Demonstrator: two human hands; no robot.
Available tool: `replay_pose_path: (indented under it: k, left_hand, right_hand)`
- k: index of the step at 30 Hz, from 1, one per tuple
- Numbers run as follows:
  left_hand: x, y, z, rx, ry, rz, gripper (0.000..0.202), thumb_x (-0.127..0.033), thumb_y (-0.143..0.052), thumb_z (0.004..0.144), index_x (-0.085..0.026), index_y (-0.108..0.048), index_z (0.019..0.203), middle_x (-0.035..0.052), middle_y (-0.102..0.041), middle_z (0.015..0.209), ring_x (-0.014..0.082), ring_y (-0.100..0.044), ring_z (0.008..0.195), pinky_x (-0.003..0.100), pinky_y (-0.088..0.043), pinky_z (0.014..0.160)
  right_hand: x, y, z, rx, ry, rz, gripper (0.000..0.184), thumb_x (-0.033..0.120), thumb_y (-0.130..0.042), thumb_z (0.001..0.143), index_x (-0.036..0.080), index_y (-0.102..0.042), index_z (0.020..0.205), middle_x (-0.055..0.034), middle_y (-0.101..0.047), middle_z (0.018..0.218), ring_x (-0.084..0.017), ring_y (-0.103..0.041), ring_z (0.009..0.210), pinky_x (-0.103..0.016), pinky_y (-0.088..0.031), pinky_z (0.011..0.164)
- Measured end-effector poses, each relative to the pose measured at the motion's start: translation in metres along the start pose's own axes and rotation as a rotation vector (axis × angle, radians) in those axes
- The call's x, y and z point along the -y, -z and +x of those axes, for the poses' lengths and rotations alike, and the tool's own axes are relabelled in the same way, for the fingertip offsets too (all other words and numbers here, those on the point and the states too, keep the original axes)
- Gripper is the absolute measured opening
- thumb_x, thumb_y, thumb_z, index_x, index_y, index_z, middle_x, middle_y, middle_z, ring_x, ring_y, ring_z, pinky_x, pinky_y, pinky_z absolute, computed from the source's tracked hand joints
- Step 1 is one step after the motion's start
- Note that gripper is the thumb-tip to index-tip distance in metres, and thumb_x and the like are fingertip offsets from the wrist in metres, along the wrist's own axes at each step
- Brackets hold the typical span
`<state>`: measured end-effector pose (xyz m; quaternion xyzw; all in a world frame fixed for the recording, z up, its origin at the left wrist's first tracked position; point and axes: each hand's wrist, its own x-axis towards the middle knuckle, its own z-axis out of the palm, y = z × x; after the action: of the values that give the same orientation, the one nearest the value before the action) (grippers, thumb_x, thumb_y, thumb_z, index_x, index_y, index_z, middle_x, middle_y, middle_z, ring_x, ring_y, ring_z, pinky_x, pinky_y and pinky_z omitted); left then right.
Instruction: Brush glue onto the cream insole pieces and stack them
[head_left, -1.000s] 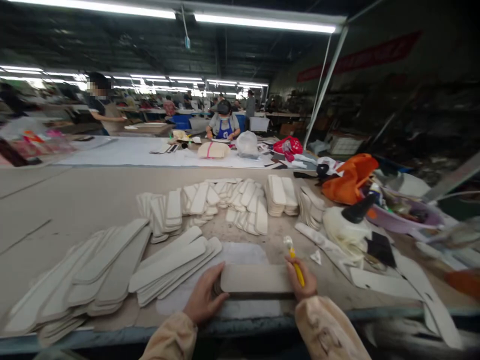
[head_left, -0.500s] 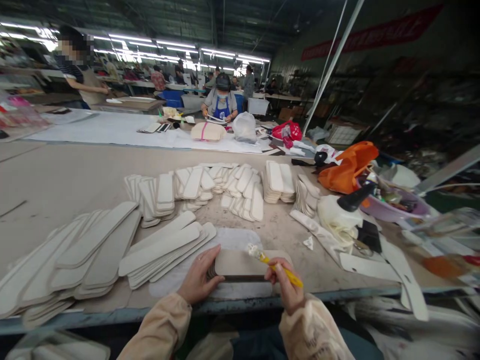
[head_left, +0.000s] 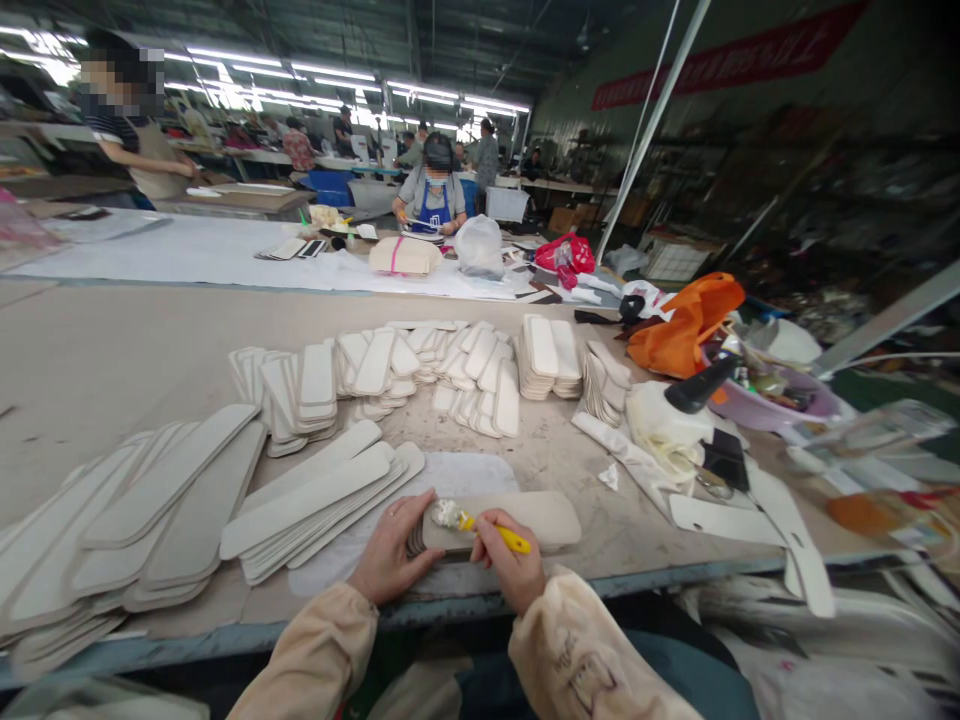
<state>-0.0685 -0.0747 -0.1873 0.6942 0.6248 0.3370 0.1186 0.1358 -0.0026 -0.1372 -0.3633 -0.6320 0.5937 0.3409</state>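
A yellow-handled brush [head_left: 504, 536], its bristles [head_left: 448, 514] caked with white paste, is gripped in my right hand [head_left: 510, 560]. The bristles rest on or just over the left part of a stack of beige rounded panels [head_left: 532, 515], near the table's front edge. My left hand [head_left: 397, 550] grips the left end of that stack, thumb at the front and fingers at the back. Beneath the stack lies a pale sheet [head_left: 472, 470]. Long white panels [head_left: 315, 495] lie fanned out just left of my left hand.
More long panels [head_left: 172, 480] spread at far left. Several piles of short panels [head_left: 480, 365] stand behind the work. To the right are a white container with a black nozzle [head_left: 667, 415], an orange bag [head_left: 686, 325] and a lilac basin [head_left: 787, 425]. A co-worker [head_left: 435, 195] sits across the table.
My right hand has carried the brush leftward along the top panel, from its middle to near the left end. My left hand stays on the stack. The view has shifted slightly.
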Motion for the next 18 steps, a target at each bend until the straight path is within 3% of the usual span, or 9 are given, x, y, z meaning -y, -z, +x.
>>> replay_pose_path:
  k: [5,14,18]
  left_hand:
    - [0.0,0.001,0.002,-0.017,-0.026,0.043,0.069,-0.043,-0.061,0.081,-0.022,-0.038,0.142,0.0122,-0.056,0.135,0.0292,-0.053,0.121,0.046,-0.042,0.104]
    - [0.005,-0.002,0.001,-0.039,-0.098,0.103,0.071,-0.041,-0.064,0.08,-0.025,-0.034,0.143,0.0096,-0.058,0.132,0.0279,-0.055,0.117,0.044,-0.042,0.102]
    - [0.006,-0.002,0.001,-0.029,-0.095,0.107,0.071,-0.041,-0.064,0.08,-0.025,-0.034,0.142,0.0099,-0.057,0.133,0.0281,-0.054,0.119,0.044,-0.042,0.103]
  right_hand:
    - [-0.002,0.028,-0.008,-0.13,0.012,-0.045,0.038,0.054,-0.051,0.09,0.019,-0.061,0.077,0.0026,-0.058,0.051,-0.012,-0.049,0.045,-0.021,-0.042,0.046]
    - [-0.002,0.115,-0.033,-0.444,0.012,-0.206,0.039,0.057,-0.056,0.086,0.02,-0.062,0.076,0.0011,-0.059,0.055,-0.013,-0.048,0.046,-0.024,-0.041,0.046]
    - [0.004,0.121,-0.042,-0.536,0.041,-0.219,0.036,0.053,-0.058,0.086,0.019,-0.062,0.075,0.0004,-0.059,0.056,-0.013,-0.048,0.046,-0.024,-0.041,0.046]
